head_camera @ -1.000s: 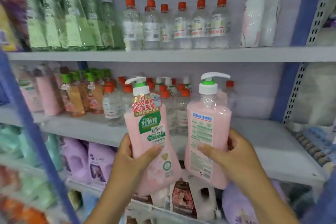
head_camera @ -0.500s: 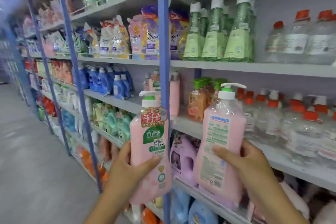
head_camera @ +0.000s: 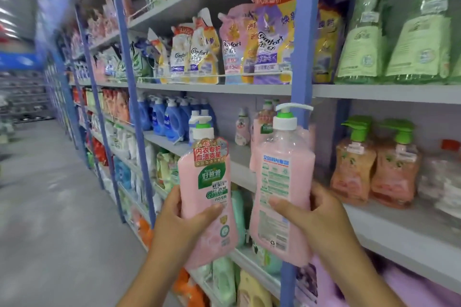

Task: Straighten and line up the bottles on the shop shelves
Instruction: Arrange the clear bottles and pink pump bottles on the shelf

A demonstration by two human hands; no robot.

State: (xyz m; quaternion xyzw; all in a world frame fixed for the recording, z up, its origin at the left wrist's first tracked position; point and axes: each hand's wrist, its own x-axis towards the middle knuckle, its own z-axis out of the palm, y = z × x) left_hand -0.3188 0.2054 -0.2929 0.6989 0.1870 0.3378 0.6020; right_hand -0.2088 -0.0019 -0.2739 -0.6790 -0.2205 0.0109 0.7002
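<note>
My left hand [head_camera: 183,222] grips a pink pump bottle [head_camera: 208,197] with its front label toward me, thumb across the label. My right hand [head_camera: 316,217] grips a second pink pump bottle [head_camera: 282,182] that shows its back label. Both bottles are upright in the air in front of the grey middle shelf [head_camera: 239,164], side by side and a little apart. Behind the right bottle another pink pump bottle [head_camera: 262,127] stands on that shelf.
A blue upright post [head_camera: 301,45] runs just behind the right bottle. Orange pump bottles [head_camera: 354,167] stand on the shelf to the right, blue detergent bottles [head_camera: 172,119] to the left, refill pouches [head_camera: 249,50] above. The aisle floor [head_camera: 50,207] lies to my left.
My view has swung left along the aisle, from the clear red-capped bottles to the bay with the blue detergent. Both hands keep their grip on the two pink bottles.
</note>
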